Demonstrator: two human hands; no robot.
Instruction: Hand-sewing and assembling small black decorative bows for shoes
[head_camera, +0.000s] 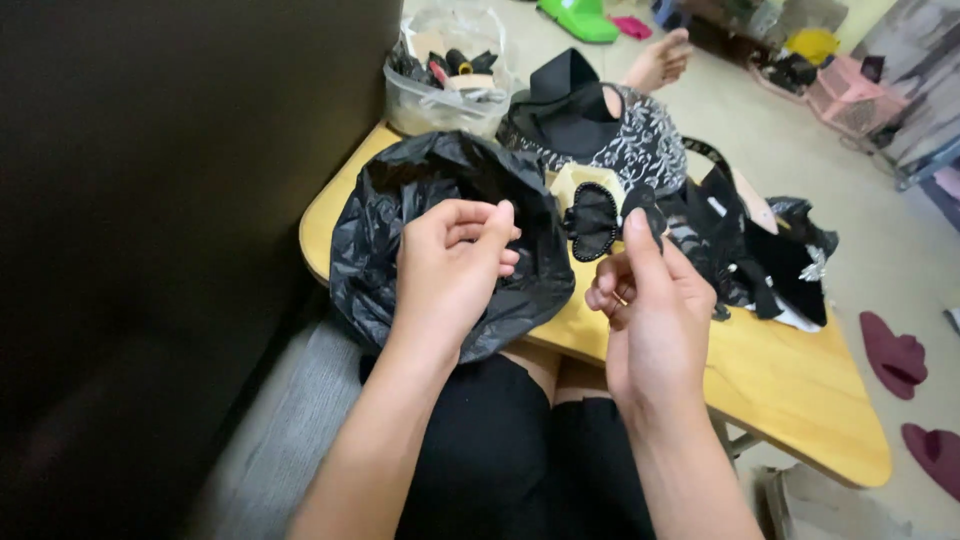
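The left hand (452, 262) pinched the rim of the black plastic bag (440, 235) on the counter (790, 385). The right hand (652, 310), just beside the bag, clamped a black beaded bow (594, 221) (thumb up); the step looked like bagging, and the next move would call for holding the bag's mouth wide.

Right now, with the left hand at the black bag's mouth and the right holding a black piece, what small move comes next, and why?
Probably bring the right hand leftward to the black plastic bag. The small black piece is pinched at its fingertips beside the bag, and the left hand grips the bag's rim, where the mouth looks open.
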